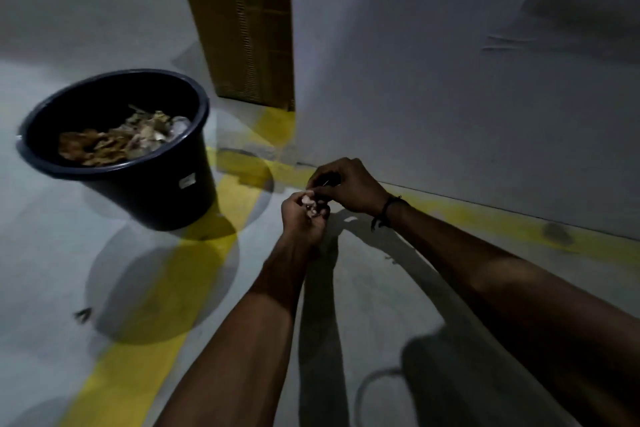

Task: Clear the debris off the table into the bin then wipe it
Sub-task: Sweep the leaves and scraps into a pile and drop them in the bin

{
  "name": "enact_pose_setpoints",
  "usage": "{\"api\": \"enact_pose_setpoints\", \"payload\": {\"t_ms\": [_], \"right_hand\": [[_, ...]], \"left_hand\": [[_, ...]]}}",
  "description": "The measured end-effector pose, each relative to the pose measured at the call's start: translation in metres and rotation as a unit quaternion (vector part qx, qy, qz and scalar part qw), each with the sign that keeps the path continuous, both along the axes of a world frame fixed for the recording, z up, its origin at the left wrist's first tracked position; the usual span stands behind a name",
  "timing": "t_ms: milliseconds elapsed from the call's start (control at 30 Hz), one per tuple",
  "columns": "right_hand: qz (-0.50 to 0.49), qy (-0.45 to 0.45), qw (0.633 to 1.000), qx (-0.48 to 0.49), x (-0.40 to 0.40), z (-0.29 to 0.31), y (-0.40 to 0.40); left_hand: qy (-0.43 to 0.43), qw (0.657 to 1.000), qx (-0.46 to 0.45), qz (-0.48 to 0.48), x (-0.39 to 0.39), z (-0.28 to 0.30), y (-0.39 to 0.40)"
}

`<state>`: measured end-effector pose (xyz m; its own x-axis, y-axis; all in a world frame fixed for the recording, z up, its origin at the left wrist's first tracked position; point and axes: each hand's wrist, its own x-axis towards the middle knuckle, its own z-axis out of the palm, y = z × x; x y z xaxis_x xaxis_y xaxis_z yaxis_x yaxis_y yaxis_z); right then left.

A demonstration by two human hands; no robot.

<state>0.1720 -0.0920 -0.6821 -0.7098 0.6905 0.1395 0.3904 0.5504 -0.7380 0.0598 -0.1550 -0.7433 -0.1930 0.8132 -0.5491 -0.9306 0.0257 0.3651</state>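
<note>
A dark plastic bin [114, 146] stands on the pale floor well to the left of the person's hands, its mouth open upward and already part-filled with brown, papery scraps [117, 144], a placing that appears meant to keep it within an arm's swing of the work. A yellow painted line [166, 288] runs along the floor beneath and beside it, and a tall brown cardboard panel [249, 24] leans upright beyond, above and left of the hands. Nearer the middle, the left hand [304, 218] is held palm-up with its fingers curled into a cup around a small clump of pale debris [311, 204], seemingly so nothing spills on the way to the bin. Touching it from just above and to the right, the right hand [346, 187] arches over the cup with fingertips drawn together, as if pinching or pressing a last fragment down into the pile; dim light leaves it unclear whether anything sits between those fingertips. A dark cord bracelet [388, 211] circles the right wrist. Behind and to the right of both hands rises a broad grey surface [450, 80], likely the table's side or covering, though the tabletop itself cannot be made out. Judging by the gathered handful, the clearing stage is under way, with the carry leftward to the bin the likely next move and wiping not yet begun.
</note>
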Motion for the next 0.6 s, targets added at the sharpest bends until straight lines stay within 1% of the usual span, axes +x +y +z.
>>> {"api": "enact_pose_setpoints", "payload": {"t_ms": [67, 133, 200, 300, 367, 433, 567, 600], "right_hand": [[0.023, -0.002, 1.0, 0.022, -0.021, 0.005, -0.011], [0.027, 0.005, 0.999, 0.033, -0.031, 0.01, -0.011], [0.047, 0.012, 0.999, 0.023, -0.055, 0.017, -0.023], [0.053, 0.035, 0.998, 0.011, -0.077, 0.026, -0.03], [0.079, 0.037, 0.996, 0.005, -0.107, 0.031, -0.049], [0.101, 0.015, 0.995, -0.001, -0.139, 0.03, -0.072], [0.144, -0.004, 0.989, 0.02, -0.189, 0.022, -0.12], [0.148, -0.009, 0.989, 0.013, -0.2, 0.019, -0.134]], "left_hand": [[0.005, 1.0, -0.003, 0.013, -0.019, 0.008, -0.011], [-0.008, 1.0, -0.005, 0.012, -0.028, 0.013, -0.017], [0.02, 0.999, -0.004, 0.034, -0.054, 0.019, -0.041], [0.031, 0.999, 0.004, 0.019, -0.076, 0.022, -0.071], [0.035, 0.999, 0.008, 0.041, -0.102, 0.022, -0.107], [0.04, 0.997, 0.005, 0.066, -0.128, 0.02, -0.145], [0.103, 0.984, -0.047, 0.138, -0.174, 0.011, -0.216], [0.119, 0.978, -0.061, 0.159, -0.186, 0.009, -0.234]]}}
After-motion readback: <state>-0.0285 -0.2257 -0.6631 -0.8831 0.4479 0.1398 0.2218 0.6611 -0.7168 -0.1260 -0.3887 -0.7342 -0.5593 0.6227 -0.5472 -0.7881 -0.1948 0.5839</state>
